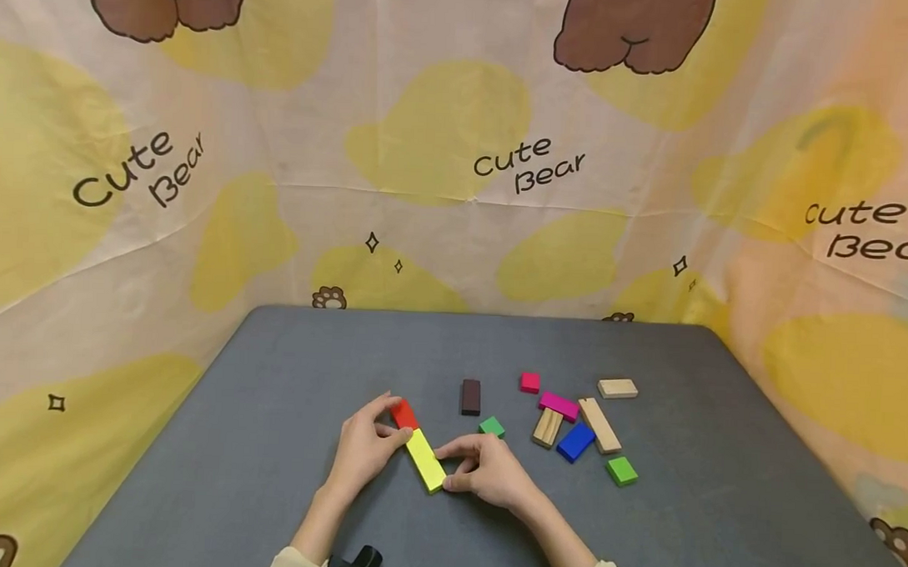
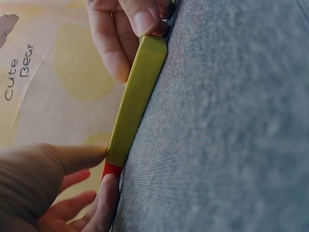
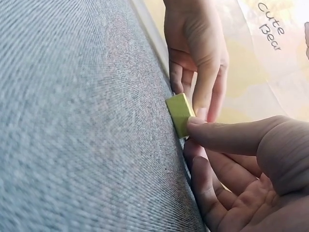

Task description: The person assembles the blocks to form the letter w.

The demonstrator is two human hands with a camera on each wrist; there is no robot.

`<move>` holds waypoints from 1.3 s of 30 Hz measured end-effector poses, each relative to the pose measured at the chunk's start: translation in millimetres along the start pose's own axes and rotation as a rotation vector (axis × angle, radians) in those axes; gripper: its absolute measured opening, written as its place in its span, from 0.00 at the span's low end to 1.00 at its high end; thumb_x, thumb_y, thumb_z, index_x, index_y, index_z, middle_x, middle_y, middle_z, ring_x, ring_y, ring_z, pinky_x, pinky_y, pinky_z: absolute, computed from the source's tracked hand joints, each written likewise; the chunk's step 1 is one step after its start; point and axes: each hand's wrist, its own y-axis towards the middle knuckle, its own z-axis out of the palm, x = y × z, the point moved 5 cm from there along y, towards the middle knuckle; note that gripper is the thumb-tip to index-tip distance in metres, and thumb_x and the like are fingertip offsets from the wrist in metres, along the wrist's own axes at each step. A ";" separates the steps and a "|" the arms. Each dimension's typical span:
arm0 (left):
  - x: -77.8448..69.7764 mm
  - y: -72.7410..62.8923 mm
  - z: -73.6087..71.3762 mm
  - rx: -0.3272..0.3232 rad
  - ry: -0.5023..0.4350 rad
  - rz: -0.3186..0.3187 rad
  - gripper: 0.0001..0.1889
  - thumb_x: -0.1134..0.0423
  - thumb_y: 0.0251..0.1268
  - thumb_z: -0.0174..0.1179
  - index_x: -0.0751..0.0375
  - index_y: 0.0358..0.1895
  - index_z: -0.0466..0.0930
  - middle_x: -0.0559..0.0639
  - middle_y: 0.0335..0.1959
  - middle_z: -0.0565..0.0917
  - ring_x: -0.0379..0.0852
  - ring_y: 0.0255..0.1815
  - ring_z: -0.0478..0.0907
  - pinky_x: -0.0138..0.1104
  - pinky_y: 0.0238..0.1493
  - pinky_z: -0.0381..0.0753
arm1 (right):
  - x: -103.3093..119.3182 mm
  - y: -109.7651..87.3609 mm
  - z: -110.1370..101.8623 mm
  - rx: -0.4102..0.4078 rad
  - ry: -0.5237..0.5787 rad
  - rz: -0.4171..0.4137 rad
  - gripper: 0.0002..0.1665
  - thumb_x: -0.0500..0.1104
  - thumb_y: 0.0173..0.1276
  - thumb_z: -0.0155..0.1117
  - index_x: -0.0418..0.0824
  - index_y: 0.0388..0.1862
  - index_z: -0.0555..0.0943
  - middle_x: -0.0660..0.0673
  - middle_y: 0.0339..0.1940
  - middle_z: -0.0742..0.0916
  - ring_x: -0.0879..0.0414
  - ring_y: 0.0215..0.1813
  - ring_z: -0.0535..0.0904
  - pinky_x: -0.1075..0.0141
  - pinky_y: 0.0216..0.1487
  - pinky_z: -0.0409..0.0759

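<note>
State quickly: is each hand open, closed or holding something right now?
Left hand: holding the red block.
Right hand: holding the yellow block at its near end.

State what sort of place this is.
Probably a screened-off indoor tabletop workspace, though the room beyond is hidden. The signs: a "Cute Bear" printed cloth hung behind and beside a grey table, and small coloured pieces such as the red block and yellow block.

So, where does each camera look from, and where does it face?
Head: on the head, facing forward and down over the grey fabric-topped table; left hand, right hand, sleeves.
Left wrist: on that wrist, facing along the yellow rectangular block; both hands.
Right wrist: likewise, facing the block's near end; both hands.
Wrist views share the block.
</note>
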 end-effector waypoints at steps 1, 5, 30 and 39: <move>-0.9 -0.1 0.2 0.002 0.002 0.019 0.23 0.69 0.54 0.73 0.63 0.56 0.82 0.59 0.60 0.79 0.40 0.29 0.82 0.35 0.33 0.80 | -0.2 0.1 0.0 -0.001 -0.003 -0.001 0.18 0.32 0.55 0.76 0.44 0.46 0.89 0.49 0.35 0.88 0.58 0.24 0.78 0.68 0.24 0.71; -3.6 0.6 1.5 0.017 0.025 0.067 0.23 0.67 0.54 0.74 0.64 0.55 0.84 0.54 0.61 0.79 0.39 0.33 0.82 0.33 0.36 0.80 | 0.3 0.1 -0.7 -0.012 -0.012 -0.013 0.18 0.32 0.55 0.75 0.44 0.45 0.89 0.49 0.39 0.88 0.59 0.24 0.77 0.68 0.23 0.71; -3.0 -1.1 -1.8 -0.019 0.107 -0.047 0.24 0.62 0.48 0.78 0.58 0.53 0.87 0.50 0.33 0.87 0.37 0.23 0.77 0.34 0.22 0.72 | -8.6 -13.3 -62.3 -0.357 -0.024 -0.032 0.13 0.32 0.61 0.72 0.40 0.44 0.87 0.45 0.39 0.86 0.50 0.38 0.80 0.61 0.34 0.80; -0.9 -1.8 -0.8 -0.019 0.115 -0.058 0.24 0.61 0.49 0.78 0.57 0.53 0.87 0.45 0.28 0.86 0.37 0.24 0.78 0.35 0.23 0.73 | -15.4 -11.9 -62.7 -0.314 -0.064 -0.033 0.20 0.32 0.60 0.73 0.39 0.52 0.84 0.45 0.48 0.84 0.47 0.50 0.78 0.58 0.45 0.78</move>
